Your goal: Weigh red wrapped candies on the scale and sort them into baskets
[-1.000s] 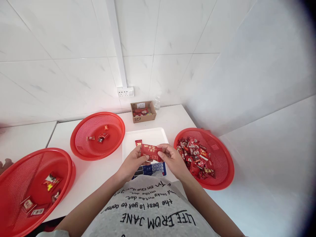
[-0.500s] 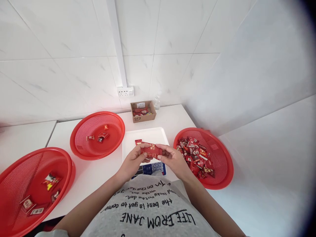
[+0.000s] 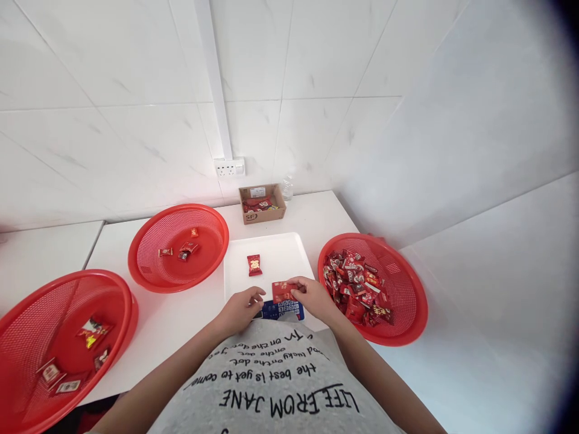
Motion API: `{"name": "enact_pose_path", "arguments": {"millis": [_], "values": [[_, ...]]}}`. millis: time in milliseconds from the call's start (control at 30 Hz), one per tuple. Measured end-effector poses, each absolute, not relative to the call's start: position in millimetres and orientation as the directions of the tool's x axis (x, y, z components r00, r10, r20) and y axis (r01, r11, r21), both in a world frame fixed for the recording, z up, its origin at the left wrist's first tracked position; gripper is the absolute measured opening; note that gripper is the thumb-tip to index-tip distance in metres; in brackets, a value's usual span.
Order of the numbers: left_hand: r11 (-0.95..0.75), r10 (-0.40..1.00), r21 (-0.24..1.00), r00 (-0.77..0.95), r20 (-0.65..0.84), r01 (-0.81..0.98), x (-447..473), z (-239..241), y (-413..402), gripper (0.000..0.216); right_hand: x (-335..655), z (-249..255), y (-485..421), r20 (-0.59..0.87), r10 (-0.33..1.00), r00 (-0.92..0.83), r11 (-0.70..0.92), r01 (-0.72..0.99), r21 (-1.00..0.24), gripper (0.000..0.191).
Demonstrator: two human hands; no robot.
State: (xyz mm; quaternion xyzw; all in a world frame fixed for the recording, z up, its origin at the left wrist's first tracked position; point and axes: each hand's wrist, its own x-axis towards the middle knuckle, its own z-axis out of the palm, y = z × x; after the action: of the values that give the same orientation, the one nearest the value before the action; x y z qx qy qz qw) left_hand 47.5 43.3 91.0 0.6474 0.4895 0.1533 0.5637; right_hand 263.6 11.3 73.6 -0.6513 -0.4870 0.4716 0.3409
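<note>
A flat red snack packet with pale lettering is pinched by its right end between the thumb and fingers of my right hand. It hangs over the front of a white weighing scale, whose blue keypad shows partly below. My left hand is empty, fingers loosely bent and apart, just left of the packet and not touching it. One small red wrapped snack lies on the scale's pan, beyond my hands.
At right stands a red basket heaped with red packets. Two more red baskets, one mid-left and one near-left, hold a few packets each. A cardboard box of packets and a clear bottle stand by the wall.
My left hand has let go of the packet and drawn back to the left. My right hand has lowered the packet slightly toward me, uncovering the small snack on the scale.
</note>
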Motion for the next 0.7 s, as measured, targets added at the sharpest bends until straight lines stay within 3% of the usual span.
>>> {"name": "enact_pose_path", "arguments": {"millis": [133,267,367,500,567,700], "values": [[0.098,0.837,0.830,0.406,-0.367,0.549,35,71,48,0.022,266,53,16,-0.284,0.944,0.166,-0.324,0.314,-0.892,0.026],[0.068,0.852,0.819,0.394,-0.345,0.570,34,68,53,0.022,264,46,20,-0.265,0.944,0.198,-0.309,0.235,-0.922,0.041],[0.056,0.845,0.822,0.412,-0.341,0.566,38,68,53,0.022,274,40,19,-0.189,0.949,0.254,-0.264,0.306,-0.915,0.048],[0.015,0.812,0.790,0.453,-0.367,0.613,43,65,50,0.023,310,24,11,-0.073,0.930,0.361,-0.248,0.466,-0.849,0.039],[-0.016,0.776,0.753,0.483,-0.405,0.658,46,63,49,0.026,331,14,5,-0.115,0.912,0.394,-0.320,0.507,-0.800,0.039],[-0.065,0.707,0.678,0.513,-0.486,0.732,54,64,47,0.029,363,-9,-4,-0.345,0.872,0.347,-0.485,0.523,-0.701,0.044]]}}
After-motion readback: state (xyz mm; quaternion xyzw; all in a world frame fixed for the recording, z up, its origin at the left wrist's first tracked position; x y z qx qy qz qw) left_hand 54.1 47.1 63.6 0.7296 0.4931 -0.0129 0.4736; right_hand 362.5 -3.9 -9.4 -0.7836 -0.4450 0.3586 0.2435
